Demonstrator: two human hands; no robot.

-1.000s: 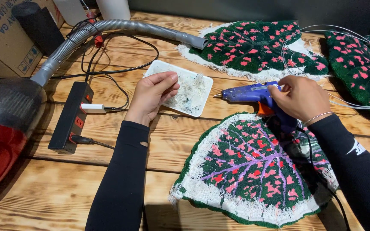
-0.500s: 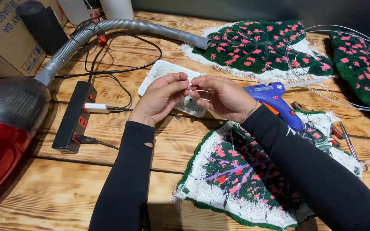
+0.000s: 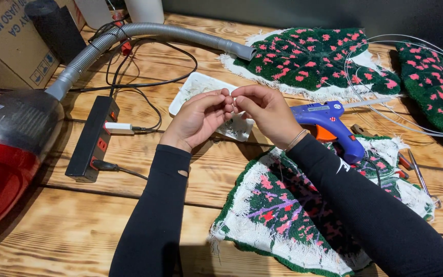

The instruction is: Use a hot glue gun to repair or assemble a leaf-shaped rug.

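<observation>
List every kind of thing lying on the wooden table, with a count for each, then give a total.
Green tufted rugs with pink spots: 3
Blue glue gun: 1
White tray: 1
Black power strip: 1
Red vacuum cleaner: 1
Cardboard box: 1
Wire hoop: 1
Total: 9

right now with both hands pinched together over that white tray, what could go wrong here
The blue glue gun lies on the edge of the green tufted piece, by the right hand's forearm; a hot nozzle could scorch yarn or skin. The loose wire loops arc close behind that arm and might snag. Fingertips of the left hand meet over the white tray, so a small piece could drop into it.
</observation>
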